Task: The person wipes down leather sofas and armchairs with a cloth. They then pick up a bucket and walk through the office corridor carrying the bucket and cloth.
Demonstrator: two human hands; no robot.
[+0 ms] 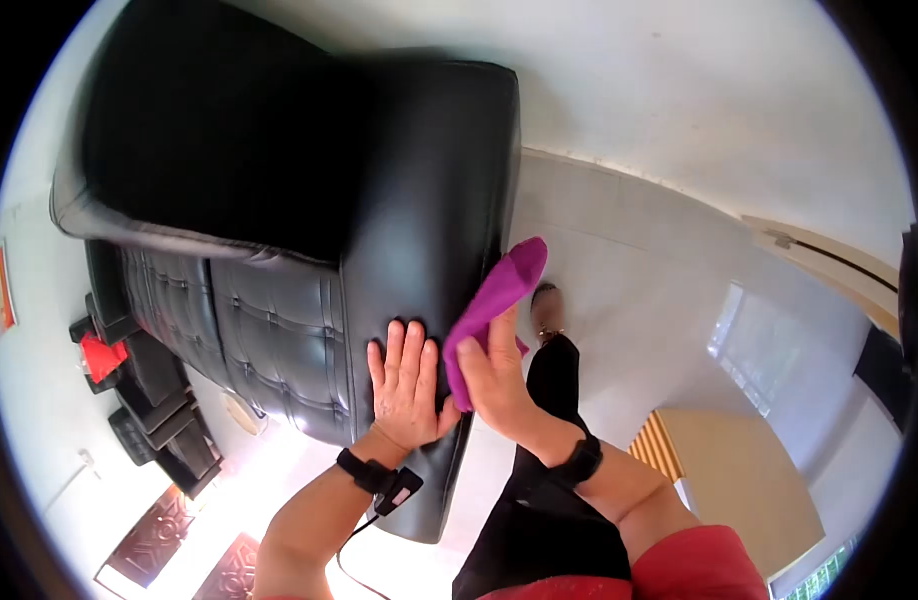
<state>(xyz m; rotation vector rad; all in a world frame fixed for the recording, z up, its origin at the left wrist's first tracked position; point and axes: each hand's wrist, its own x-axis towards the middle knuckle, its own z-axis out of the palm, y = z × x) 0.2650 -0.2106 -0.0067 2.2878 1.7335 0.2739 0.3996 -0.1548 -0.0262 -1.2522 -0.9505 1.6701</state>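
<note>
The purple cloth is lying bunched in a long, narrow fold along the right edge of the smooth armrest. The black sofa is showing buttoned, tufted cushions left of it.

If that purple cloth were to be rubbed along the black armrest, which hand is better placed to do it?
The right hand, I'd say: it already grips the purple cloth at the outer edge of the armrest. The left hand lies flat on top, without cloth.
</note>
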